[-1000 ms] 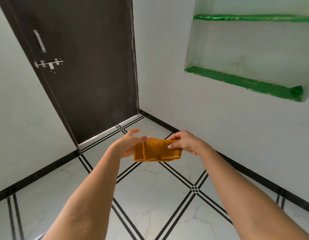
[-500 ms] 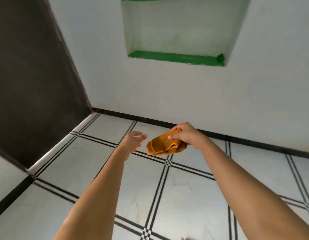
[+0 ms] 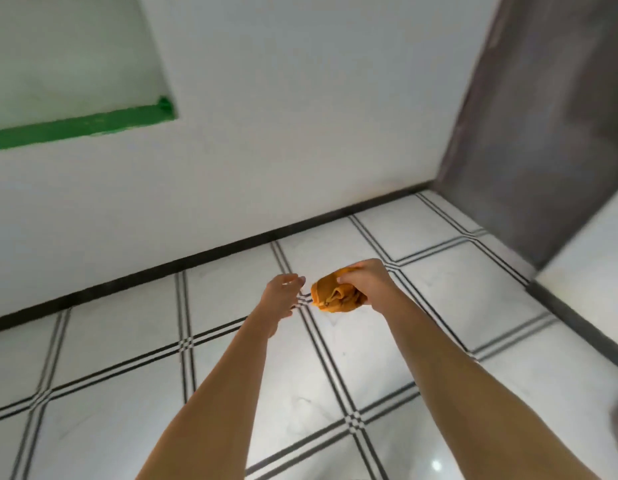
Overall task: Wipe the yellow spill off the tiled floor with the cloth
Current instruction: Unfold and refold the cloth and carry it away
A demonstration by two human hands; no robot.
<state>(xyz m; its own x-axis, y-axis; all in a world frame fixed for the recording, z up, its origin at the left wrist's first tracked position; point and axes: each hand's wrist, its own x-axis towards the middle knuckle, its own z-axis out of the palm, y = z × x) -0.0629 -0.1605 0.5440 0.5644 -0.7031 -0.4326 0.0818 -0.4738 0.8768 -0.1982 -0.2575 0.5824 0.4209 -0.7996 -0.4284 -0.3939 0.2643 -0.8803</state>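
My right hand [image 3: 368, 280] is closed around a bunched orange-yellow cloth [image 3: 332, 295], held in the air above the white tiled floor [image 3: 300, 393]. A little to its left, my left hand [image 3: 281, 294] is open with fingers apart, just clear of the cloth and holding nothing. Both forearms reach forward from the bottom of the view. No yellow spill shows on the tiles in view.
A white wall with a black skirting [image 3: 196, 258] runs across ahead. A wall niche with a green ledge [image 3: 79, 128] sits at the upper left. A dark door [image 3: 543, 116] stands at the right. Black double lines cross the floor tiles.
My view has swung to the right: the first door left the frame, the niche slid left, another door appeared. My left hand let go of the cloth, which my right hand bunched up.
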